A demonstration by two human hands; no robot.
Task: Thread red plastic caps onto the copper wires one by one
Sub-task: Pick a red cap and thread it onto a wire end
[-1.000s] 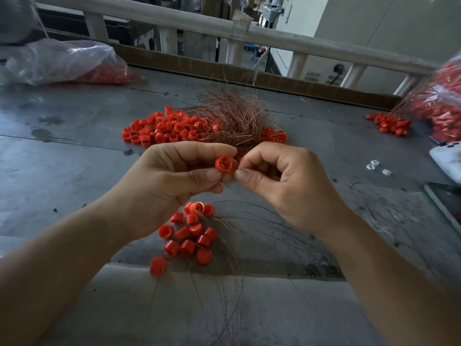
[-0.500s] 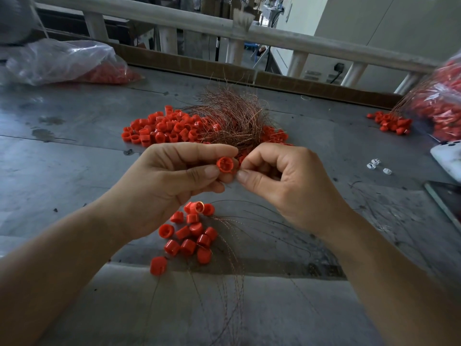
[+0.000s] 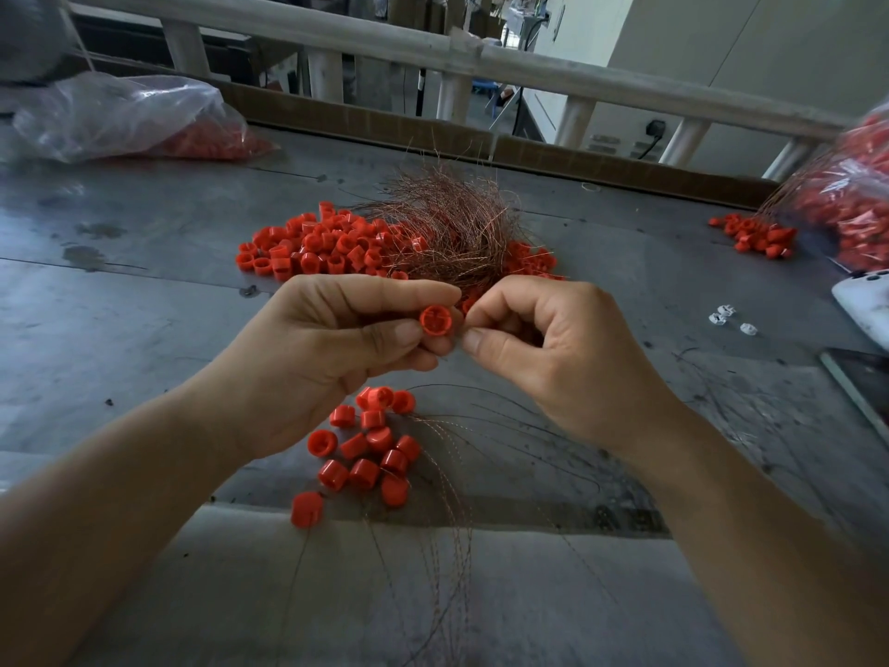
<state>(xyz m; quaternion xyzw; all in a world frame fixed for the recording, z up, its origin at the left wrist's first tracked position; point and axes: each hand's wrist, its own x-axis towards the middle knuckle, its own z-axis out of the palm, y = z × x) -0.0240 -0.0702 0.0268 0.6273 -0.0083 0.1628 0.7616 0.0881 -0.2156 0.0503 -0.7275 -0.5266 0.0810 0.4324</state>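
My left hand (image 3: 332,349) pinches a red plastic cap (image 3: 435,320) between thumb and fingers, its open end facing me. My right hand (image 3: 553,349) is closed right beside the cap, fingertips pinched at its right side; the wire it grips is too thin to make out. Behind the hands lies a tangled bundle of copper wires (image 3: 447,223) on a pile of loose red caps (image 3: 317,247). Below the hands, several caps with wires through them (image 3: 370,450) lie on the grey table (image 3: 144,329), their copper wires (image 3: 447,531) trailing toward me.
A clear plastic bag of red caps (image 3: 130,117) lies at the back left, another bag (image 3: 851,195) at the right with spilled caps (image 3: 755,233). Small white parts (image 3: 726,317), a white object (image 3: 866,296) and a dark flat object (image 3: 861,377) sit at the right. A railing (image 3: 481,60) runs behind.
Both hands stay together at the cap with only slight finger shifts. The view has barely moved.
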